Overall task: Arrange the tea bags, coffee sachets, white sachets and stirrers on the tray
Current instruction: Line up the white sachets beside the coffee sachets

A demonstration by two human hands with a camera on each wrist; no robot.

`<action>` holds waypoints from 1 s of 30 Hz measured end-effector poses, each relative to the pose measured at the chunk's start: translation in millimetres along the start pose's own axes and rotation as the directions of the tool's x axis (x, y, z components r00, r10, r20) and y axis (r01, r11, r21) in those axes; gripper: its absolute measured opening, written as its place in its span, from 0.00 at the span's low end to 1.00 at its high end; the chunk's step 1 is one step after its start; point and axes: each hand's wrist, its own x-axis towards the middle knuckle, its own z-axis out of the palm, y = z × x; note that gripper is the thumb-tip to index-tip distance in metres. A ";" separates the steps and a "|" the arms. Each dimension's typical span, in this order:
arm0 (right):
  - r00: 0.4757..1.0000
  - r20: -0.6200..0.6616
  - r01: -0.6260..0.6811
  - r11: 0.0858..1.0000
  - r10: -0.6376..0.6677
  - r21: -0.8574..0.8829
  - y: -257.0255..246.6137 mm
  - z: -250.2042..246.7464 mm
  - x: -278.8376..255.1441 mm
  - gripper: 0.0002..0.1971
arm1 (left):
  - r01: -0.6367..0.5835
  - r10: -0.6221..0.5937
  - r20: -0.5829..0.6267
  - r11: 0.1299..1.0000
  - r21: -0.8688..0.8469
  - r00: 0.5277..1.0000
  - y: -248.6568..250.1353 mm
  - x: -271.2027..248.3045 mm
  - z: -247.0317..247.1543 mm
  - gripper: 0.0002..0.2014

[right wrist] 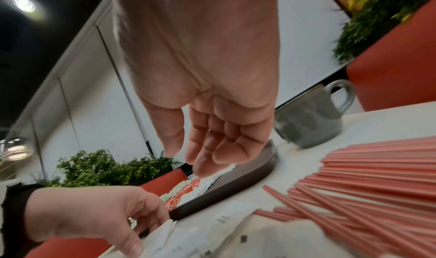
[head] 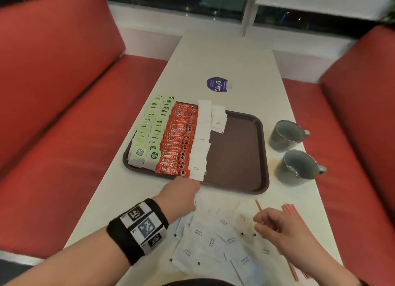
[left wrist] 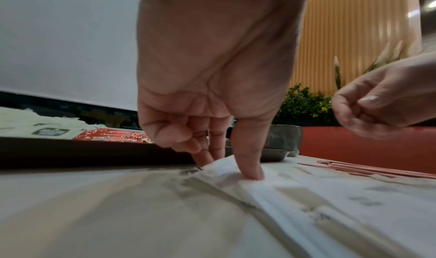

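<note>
A brown tray (head: 239, 157) holds two columns of green-labelled tea bags (head: 149, 136), then red coffee sachets (head: 177, 140), then white sachets (head: 202, 136); its right half is bare. Loose white sachets (head: 213, 238) lie heaped on the table in front of it. My left hand (head: 193, 192) is at the tray's front edge and pinches one white sachet (left wrist: 271, 172) between thumb and fingers (left wrist: 230, 167). My right hand (head: 260, 221) hovers over the heap with relaxed fingers, holding nothing (right wrist: 188, 161). Pink stirrers (right wrist: 377, 168) fan out on the table at the right (head: 288, 211).
Two grey mugs (head: 286, 136) (head: 297, 168) stand on the table just right of the tray. A round purple sticker (head: 217, 84) lies beyond the tray. Red benches (head: 64, 114) flank the narrow white table (head: 224, 57) on both sides.
</note>
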 end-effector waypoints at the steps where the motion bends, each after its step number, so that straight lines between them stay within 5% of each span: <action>1: 1.000 -0.021 -0.005 1.000 0.005 -0.002 5.5 -1.3 -6.7 0.06 | 0.016 -0.016 0.008 1.000 -0.015 1.000 0.1 0.5 0.0 0.21; 7: 0.992 -0.113 -0.054 0.998 0.056 0.023 24.2 -8.8 -36.3 0.11 | 0.039 -0.039 0.003 0.993 -0.115 0.999 -5.3 -4.9 -0.3 0.11; 12: 0.985 -0.149 -0.080 0.996 0.086 0.044 24.7 -9.7 -48.6 0.13 | 0.057 -0.113 -0.107 0.903 -0.426 0.988 -25.5 -27.5 -14.7 0.05; 14: 0.988 -0.142 -0.059 0.997 0.064 0.041 17.2 -4.9 -49.5 0.15 | 0.053 -0.126 -0.069 0.767 -0.639 0.990 -31.8 -36.8 -24.2 0.03; 17: 0.997 -0.079 -0.010 0.998 0.014 0.056 -6.6 6.2 -41.4 0.10 | 0.030 -0.115 -0.018 0.400 -0.916 0.993 -28.5 -46.9 -33.7 0.12; 21: 0.993 -0.044 0.108 0.992 -0.105 0.061 -48.8 24.7 -9.6 0.07 | -0.020 -0.132 -0.048 0.206 -0.978 0.990 -12.4 -47.9 -35.8 0.16; 25: 0.979 -0.156 0.156 0.976 -0.132 0.153 -81.1 35.1 30.5 0.03 | -0.060 -0.066 -0.074 0.195 -0.979 0.995 1.8 -44.0 -34.8 0.18; 30: 0.980 -0.184 0.131 0.928 -0.069 0.349 -94.1 46.3 56.2 0.10 | -0.091 -0.049 -0.116 0.350 -0.932 0.992 3.8 -37.8 -38.4 0.21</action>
